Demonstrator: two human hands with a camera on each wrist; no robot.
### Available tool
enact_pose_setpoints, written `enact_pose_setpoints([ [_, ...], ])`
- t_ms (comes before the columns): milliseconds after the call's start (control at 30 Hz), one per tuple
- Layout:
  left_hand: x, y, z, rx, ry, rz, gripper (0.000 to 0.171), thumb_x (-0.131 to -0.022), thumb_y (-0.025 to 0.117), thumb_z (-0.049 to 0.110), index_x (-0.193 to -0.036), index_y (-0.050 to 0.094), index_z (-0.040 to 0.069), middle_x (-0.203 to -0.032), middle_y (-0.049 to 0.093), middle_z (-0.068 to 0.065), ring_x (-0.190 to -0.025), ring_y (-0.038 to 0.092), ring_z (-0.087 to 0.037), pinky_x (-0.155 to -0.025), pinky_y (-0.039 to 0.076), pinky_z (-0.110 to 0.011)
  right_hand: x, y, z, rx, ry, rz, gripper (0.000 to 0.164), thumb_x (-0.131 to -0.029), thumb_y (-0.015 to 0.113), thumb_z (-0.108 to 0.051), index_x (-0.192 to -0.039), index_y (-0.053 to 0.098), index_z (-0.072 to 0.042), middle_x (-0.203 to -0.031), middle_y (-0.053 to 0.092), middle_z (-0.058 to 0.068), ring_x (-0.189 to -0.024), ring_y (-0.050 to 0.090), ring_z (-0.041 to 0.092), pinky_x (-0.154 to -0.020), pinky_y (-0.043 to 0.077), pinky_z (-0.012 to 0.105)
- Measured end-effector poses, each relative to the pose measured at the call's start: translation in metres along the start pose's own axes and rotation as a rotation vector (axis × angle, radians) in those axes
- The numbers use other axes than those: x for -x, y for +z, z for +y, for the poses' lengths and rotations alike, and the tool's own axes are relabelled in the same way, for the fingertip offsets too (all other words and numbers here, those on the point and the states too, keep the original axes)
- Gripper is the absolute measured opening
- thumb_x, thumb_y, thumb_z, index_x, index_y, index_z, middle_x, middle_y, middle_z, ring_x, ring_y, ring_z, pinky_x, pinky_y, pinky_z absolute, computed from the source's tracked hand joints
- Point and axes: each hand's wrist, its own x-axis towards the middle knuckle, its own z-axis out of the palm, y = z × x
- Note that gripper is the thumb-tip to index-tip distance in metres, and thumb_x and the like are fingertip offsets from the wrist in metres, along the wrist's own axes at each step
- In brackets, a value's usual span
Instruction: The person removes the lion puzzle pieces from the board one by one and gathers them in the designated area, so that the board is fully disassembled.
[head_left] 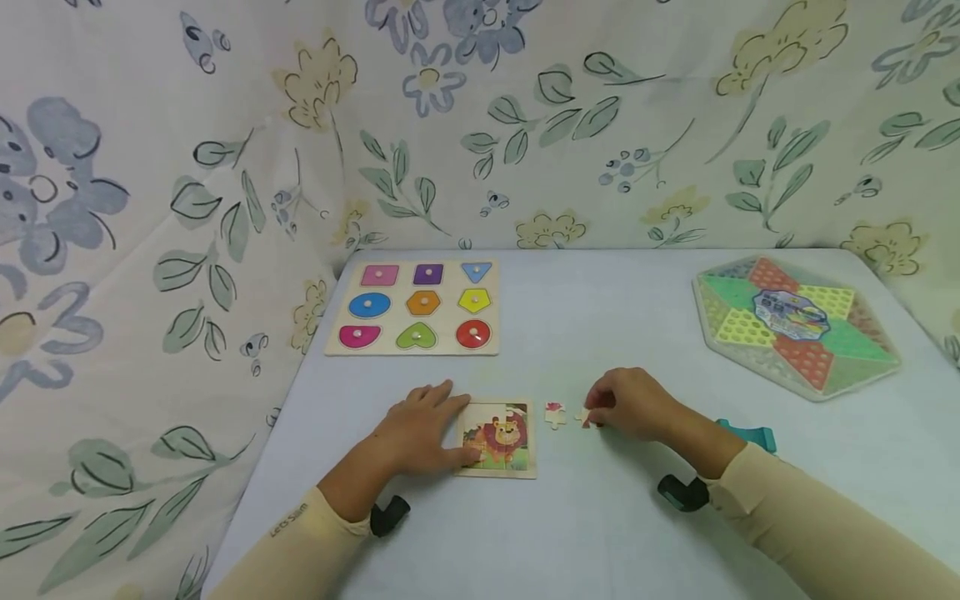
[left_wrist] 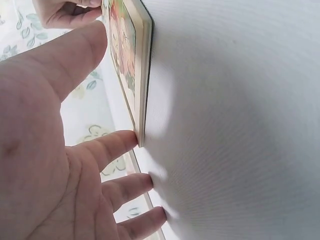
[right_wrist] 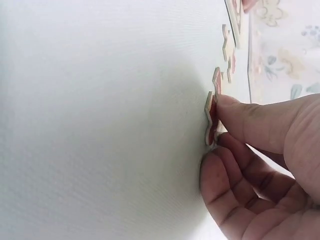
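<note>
A small wooden jigsaw puzzle with a lion picture (head_left: 504, 443) lies in its frame in front of me. My left hand (head_left: 429, 433) spreads over its left side, the thumb over the picture's lower edge; in the left wrist view, one finger meets the corner of the wooden frame (left_wrist: 142, 100). To the right of the puzzle, my right hand (head_left: 633, 403) pinches a jigsaw piece (right_wrist: 210, 120) at the tabletop, thumb against it and the other fingers curled. A loose jigsaw piece (head_left: 555, 414) lies between that hand and the frame.
A wooden shape board (head_left: 412, 348) with knobbed colourful shapes lies at the back left. At the back right is a hexagonal game board (head_left: 798, 325). A teal object (head_left: 757, 437) sits partly behind the right forearm. Floral cloth (head_left: 525, 183) hangs behind the white table.
</note>
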Motion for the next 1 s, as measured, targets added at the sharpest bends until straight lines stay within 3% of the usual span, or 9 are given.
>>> enact_pose_setpoints([
  [200, 0.001, -0.002, -0.001, -0.004, 0.011, 0.006, 0.087, -0.083, 0.071, 0.065, -0.156, 0.044, 0.026, -0.168, 0.030, -0.009, -0.152, 0.028, -0.039, -0.116, 0.032, -0.065, -0.006, 0.002, -0.020, -0.008, -0.047, 0.027, 0.007, -0.091, 0.076, -0.016, -0.097, 0.077, -0.013, -0.088, 0.068, -0.003, -0.077, 0.055, 0.014, -0.067, 0.048, 0.029],
  [333, 0.002, -0.002, -0.002, 0.001, 0.001, 0.007, 0.086, -0.084, 0.072, 0.065, -0.156, 0.044, 0.027, -0.168, 0.030, -0.009, -0.152, 0.027, -0.038, -0.117, 0.031, -0.065, -0.016, 0.019, -0.050, 0.049, -0.105, 0.022, 0.011, -0.090, 0.077, -0.018, -0.101, 0.079, -0.016, -0.096, 0.063, -0.001, -0.083, 0.054, 0.014, -0.072, 0.049, 0.030],
  [500, -0.001, 0.003, -0.003, -0.013, -0.006, 0.008, 0.082, -0.086, 0.069, 0.065, -0.155, 0.045, 0.029, -0.168, 0.031, -0.007, -0.152, 0.028, -0.036, -0.117, 0.031, -0.065, -0.029, 0.042, -0.080, 0.104, -0.140, 0.019, 0.012, -0.087, 0.082, -0.020, -0.098, 0.081, -0.016, -0.093, 0.058, 0.000, -0.083, 0.050, 0.014, -0.073, 0.047, 0.028],
  [733, -0.004, 0.003, 0.000, -0.009, -0.018, 0.022, 0.076, -0.089, 0.070, 0.060, -0.154, 0.047, 0.028, -0.167, 0.032, -0.007, -0.152, 0.029, -0.036, -0.117, 0.032, -0.064, -0.035, 0.053, -0.089, 0.100, -0.141, 0.024, 0.006, -0.086, 0.084, -0.018, -0.089, 0.079, -0.016, -0.090, 0.056, -0.002, -0.084, 0.049, 0.014, -0.074, 0.046, 0.029],
  [1000, -0.003, 0.003, -0.003, -0.010, -0.023, 0.025, 0.076, -0.088, 0.071, 0.059, -0.153, 0.047, 0.028, -0.166, 0.033, -0.007, -0.151, 0.030, -0.036, -0.116, 0.033, -0.064, -0.038, 0.059, -0.093, 0.106, -0.140, 0.050, 0.006, -0.085, 0.084, -0.015, -0.086, 0.078, -0.015, -0.103, 0.062, 0.001, -0.099, 0.053, 0.021, -0.085, 0.051, 0.034],
])
